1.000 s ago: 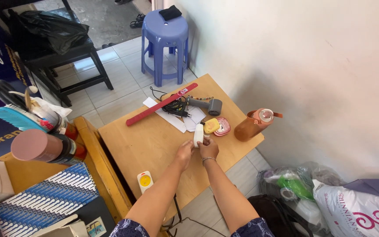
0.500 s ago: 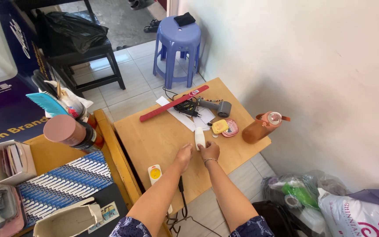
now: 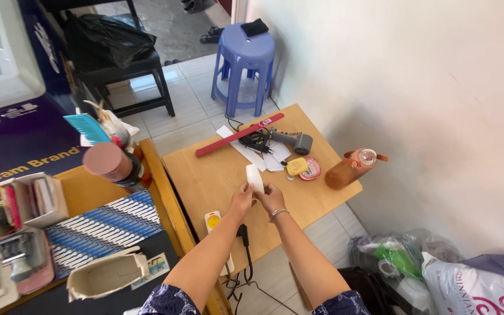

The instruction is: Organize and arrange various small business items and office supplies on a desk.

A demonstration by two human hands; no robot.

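Observation:
Both my hands hold one small white oblong object above the low wooden table. My left hand grips its lower left side. My right hand, with a bracelet on the wrist, grips its lower right side. The object stands nearly upright between my fingertips, lifted off the tabletop. What kind of thing it is I cannot make out.
On the table lie a red strap, a grey hair dryer with a black cable, papers, a yellow and a pink case and a brown bottle. A white socket strip hangs at the table's edge. A blue stool stands beyond.
My hands have lifted the white object off the table and drawn it slightly left and toward me. The camera view has shifted, showing more of the cluttered desk at left.

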